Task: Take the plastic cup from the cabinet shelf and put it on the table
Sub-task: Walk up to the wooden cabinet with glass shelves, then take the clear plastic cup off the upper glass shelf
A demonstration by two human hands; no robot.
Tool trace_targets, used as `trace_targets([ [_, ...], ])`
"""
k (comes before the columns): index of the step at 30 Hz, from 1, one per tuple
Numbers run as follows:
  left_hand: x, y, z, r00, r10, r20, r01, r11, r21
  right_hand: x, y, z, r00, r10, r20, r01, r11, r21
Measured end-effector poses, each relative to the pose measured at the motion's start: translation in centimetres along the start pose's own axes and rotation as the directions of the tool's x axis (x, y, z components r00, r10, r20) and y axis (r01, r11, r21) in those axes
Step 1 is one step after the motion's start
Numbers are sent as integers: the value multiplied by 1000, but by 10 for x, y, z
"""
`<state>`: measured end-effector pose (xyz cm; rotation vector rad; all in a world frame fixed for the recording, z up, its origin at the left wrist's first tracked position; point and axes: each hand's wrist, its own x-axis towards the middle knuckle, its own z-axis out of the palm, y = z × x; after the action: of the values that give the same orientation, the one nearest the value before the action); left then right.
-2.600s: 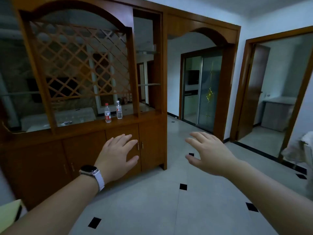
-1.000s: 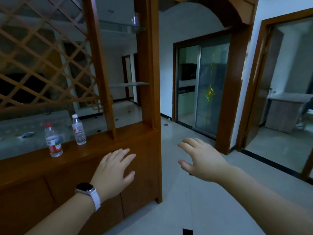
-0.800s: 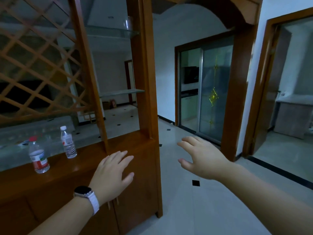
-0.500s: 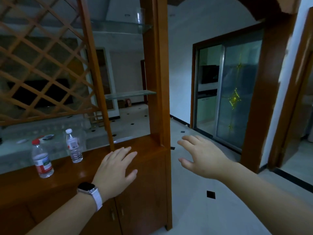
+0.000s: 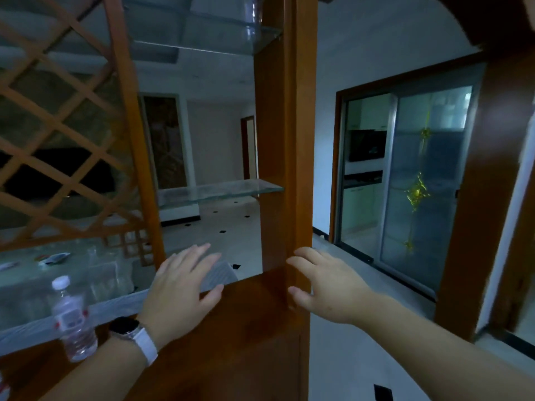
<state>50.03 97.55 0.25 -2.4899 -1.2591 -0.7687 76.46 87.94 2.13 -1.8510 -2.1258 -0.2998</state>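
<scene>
A clear plastic cup (image 5: 251, 17) stands on the upper glass shelf (image 5: 202, 39) of the wooden cabinet (image 5: 285, 140), at the top edge of the view; only its lower part shows. My left hand (image 5: 185, 287), with a white-strapped watch on the wrist, hovers open over the cabinet's wooden counter (image 5: 237, 319), far below the cup. My right hand (image 5: 324, 285) is open too, fingers spread, right beside the cabinet's end post. Neither hand holds anything.
A second glass shelf (image 5: 220, 191) sits at mid height. A water bottle (image 5: 72, 316) stands on the counter at the left. Wooden lattice (image 5: 58, 125) fills the cabinet's left part. A glass-topped table (image 5: 43, 290) lies beyond it. A sliding glass door (image 5: 411, 180) is on the right.
I have come closer to the cabinet; the shelves and post now fill the view and the cup has risen to the top edge. Both hands stay open and have drifted toward the post.
</scene>
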Motion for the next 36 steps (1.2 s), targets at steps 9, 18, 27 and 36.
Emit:
trace_targets([
  [9,87,-30,5,995,98,-20,-95,990,101,102,37,0,989,-76,-126,75,997,-15],
  [18,158,-39,-22,989,62,-137,-41,987,155,180,65,-34,928,-225,-297,232,973,-13],
  [27,231,-12,-73,959,-106,-264,72,988,-133,245,99,-110,847,-226,-481,412,852,325],
  [36,292,33,-142,890,-105,-444,29,984,-175,284,122,-196,737,-206,-644,562,716,414],
])
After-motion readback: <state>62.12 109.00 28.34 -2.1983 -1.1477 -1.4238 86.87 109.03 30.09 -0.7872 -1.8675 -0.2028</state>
